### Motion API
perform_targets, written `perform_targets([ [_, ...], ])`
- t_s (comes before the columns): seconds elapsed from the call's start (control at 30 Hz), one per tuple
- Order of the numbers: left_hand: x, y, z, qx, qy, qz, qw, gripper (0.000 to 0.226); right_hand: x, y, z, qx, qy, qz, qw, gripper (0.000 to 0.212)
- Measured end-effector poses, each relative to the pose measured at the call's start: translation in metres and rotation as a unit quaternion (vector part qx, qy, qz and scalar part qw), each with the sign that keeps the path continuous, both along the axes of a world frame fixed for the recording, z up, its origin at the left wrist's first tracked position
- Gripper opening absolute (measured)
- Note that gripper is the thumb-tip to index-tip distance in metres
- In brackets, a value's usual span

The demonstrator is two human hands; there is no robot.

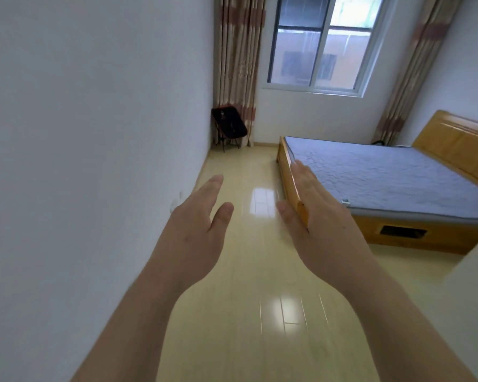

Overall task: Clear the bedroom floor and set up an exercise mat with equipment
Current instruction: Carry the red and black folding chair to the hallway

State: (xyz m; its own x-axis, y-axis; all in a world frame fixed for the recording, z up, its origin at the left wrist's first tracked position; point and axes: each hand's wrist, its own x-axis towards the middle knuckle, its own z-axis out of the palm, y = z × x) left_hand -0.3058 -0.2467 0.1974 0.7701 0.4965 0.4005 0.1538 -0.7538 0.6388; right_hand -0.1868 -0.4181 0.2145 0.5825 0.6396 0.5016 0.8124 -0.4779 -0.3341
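Both my hands are stretched out in front of me above the pale wooden floor. My left hand is flat, palm turned inward, fingers straight, and holds nothing. My right hand is likewise flat and empty, overlapping the near corner of the bed in the view. A black folding chair stands in the far left corner under the curtain. No mat or exercise equipment is in view.
A wooden bed with a blue-grey mattress fills the right side. A white wall runs along the left. A window with curtains is on the far wall. A floor strip runs between wall and bed.
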Motion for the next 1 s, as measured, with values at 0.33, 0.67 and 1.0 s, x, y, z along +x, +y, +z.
perform_targets([
  [0.33,0.212,0.135,-0.037,0.021,0.031,-0.031,0.999,0.056,0.207,0.123,-0.052,0.032,0.033,-0.027,0.999,0.066],
  [0.67,0.415,0.295,-0.004,-0.001,0.058,0.003,0.998,0.054,0.428,0.280,-0.038,0.024,0.075,-0.013,0.997,0.070],
  [1.0,0.602,0.477,-0.042,-0.040,0.044,-0.013,0.998,0.053,0.617,0.468,-0.054,0.005,0.074,-0.016,0.997,0.077],
])
